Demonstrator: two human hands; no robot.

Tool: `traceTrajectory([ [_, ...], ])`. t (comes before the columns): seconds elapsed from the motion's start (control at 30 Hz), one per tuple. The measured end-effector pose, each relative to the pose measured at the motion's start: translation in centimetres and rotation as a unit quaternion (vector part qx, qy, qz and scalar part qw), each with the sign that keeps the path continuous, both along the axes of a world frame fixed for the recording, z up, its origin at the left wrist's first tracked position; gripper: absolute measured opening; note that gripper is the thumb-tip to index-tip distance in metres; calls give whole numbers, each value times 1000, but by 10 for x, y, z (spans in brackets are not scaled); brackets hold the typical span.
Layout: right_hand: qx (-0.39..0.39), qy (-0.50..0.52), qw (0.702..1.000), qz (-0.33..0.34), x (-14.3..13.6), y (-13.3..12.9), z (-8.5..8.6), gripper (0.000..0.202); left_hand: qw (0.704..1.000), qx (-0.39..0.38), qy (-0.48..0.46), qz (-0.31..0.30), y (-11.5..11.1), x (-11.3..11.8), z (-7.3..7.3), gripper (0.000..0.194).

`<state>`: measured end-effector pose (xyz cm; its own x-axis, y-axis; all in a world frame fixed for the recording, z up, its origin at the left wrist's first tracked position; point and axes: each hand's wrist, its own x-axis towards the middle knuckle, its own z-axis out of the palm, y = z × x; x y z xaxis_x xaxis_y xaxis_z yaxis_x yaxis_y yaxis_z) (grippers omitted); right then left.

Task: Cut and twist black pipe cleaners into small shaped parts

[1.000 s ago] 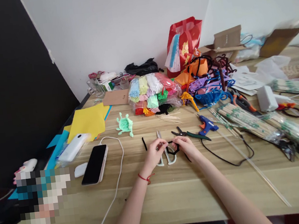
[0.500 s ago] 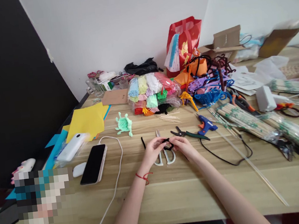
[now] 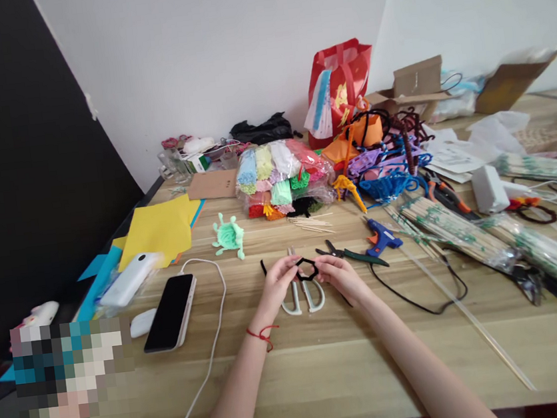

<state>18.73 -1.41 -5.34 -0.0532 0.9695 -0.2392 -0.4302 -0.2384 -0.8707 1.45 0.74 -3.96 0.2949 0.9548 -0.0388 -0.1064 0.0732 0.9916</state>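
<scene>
A black pipe cleaner [image 3: 308, 279], bent into a small six-sided loop, is held up between my two hands. My left hand [image 3: 279, 282] pinches its left side with thumb and fingertips. On the opposite side, my right hand [image 3: 339, 277] pinches the loop the same way. Loose black ends stick out beyond both hands. Directly beneath lie scissors with white handles [image 3: 296, 297], their blades partly hidden by the loop and fingers. Dark green-handled pliers [image 3: 364, 257] rest just beyond my right hand. A mint-green fuzzy piece with knobbed arms [image 3: 230, 236] sits further left.
A blue glue gun [image 3: 381, 236] with a black cord lies to the right, near wrapped bundles of sticks [image 3: 456, 225]. Packs of coloured pipe cleaners [image 3: 280, 178] stand at the back. On the left are a phone [image 3: 171, 313], a white cable [image 3: 216, 340] and yellow sheets [image 3: 158, 233].
My hands have moved slightly apart, and the black loop now shows as an open six-sided ring. The whole view has shifted a little.
</scene>
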Motion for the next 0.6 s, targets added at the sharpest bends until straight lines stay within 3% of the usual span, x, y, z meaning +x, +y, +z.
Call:
traceTrajectory([
  [0.23,12,-36,999,-1,-2,1,-5,29,999,2,-19,32,-1,1,-1,29],
  [0.4,9,-53,998,12,-1,2,-4,34,999,-32,-20,-1,1,0,-2,28],
  [0.6,-1,-50,999,1,2,1,1,37,990,-99,-89,-34,0,-4,-1,32],
])
